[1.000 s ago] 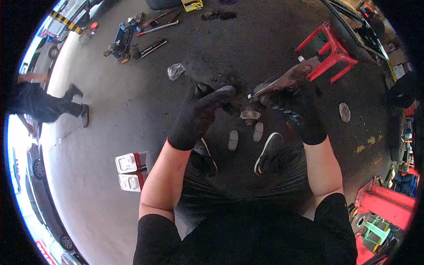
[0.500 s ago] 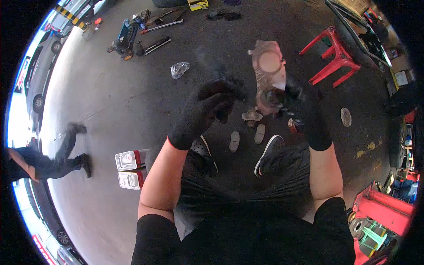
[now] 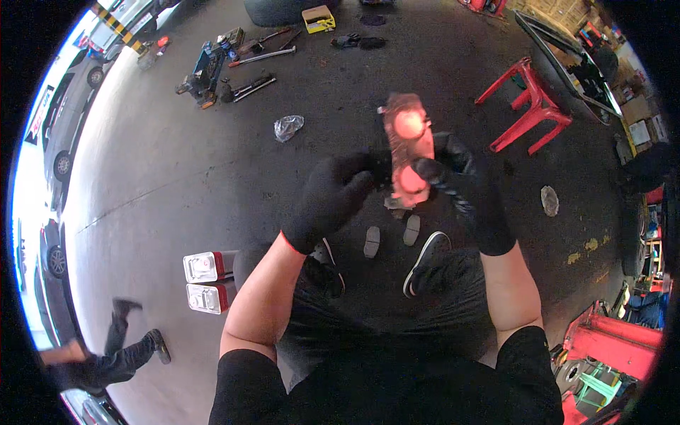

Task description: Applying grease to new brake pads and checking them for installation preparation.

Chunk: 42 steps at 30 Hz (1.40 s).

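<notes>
A brake caliper [image 3: 409, 152] with two round pistons stands nearly upright before me, lit reddish and slightly blurred. Its lower right side is gripped by my right hand [image 3: 471, 195], black-gloved, the thumb across the front by the lower piston. My left hand [image 3: 333, 195], in a matching glove, closes at the caliper's left edge; its fingertips are partly hidden there. Beneath, on the floor between my shoes, lie two flat brake pads, one to the left [image 3: 372, 242] and the other to the right [image 3: 411, 231]. A worn metal piece [image 3: 398, 205] is mostly covered by the caliper.
Crumpled clear plastic [image 3: 288, 127] lies ahead to the left, below a blue tool tray [image 3: 204, 71] and long-handled tools [image 3: 262, 58]. A red stool [image 3: 528, 106] stands at the right. Two red-and-white boxes [image 3: 205, 268] sit by my left knee; another person's legs [image 3: 134, 354] show at lower left.
The caliper has come lower and a little left, its face now lit reddish. My left hand has moved to its edge. The other person has moved toward the lower left.
</notes>
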### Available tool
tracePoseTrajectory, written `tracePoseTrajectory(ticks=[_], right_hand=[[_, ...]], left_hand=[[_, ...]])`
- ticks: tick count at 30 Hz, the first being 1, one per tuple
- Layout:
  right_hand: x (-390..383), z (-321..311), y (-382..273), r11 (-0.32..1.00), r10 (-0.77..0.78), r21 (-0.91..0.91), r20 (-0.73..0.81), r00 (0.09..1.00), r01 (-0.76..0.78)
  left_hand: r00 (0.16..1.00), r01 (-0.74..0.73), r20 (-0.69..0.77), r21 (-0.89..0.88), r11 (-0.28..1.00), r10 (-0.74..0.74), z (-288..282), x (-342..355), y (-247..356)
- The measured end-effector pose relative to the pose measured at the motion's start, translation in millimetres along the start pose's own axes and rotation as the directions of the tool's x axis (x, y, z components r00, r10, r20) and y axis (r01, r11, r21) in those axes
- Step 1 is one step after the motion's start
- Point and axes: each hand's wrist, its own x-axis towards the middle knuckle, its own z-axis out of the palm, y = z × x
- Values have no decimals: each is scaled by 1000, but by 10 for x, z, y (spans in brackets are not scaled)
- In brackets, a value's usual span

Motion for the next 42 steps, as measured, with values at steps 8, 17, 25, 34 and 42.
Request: tracePoseTrajectory(ticks=[8,17,25,34,42], right_hand=[[4,21,135,993,107,-43,0,994,-107],[24,67,179,986,152,79,-59,987,-147],[-5,15,146,979,201,19,15,979,-201],[-99,75,139,912,311,289,-25,950,-291],[-25,-30,64,970,243,-2,104,964,-244]], left_hand=[[978,-203,66,91,975,197,53,-55,94],[966,-238,80,-78,968,245,-2,-144,2],[650,-748,14,189,636,760,-42,-118,-462],[936,-350,-127,-447,823,328,126,-94,-444],[990,141,18,-238,961,-141,135,-45,28]])
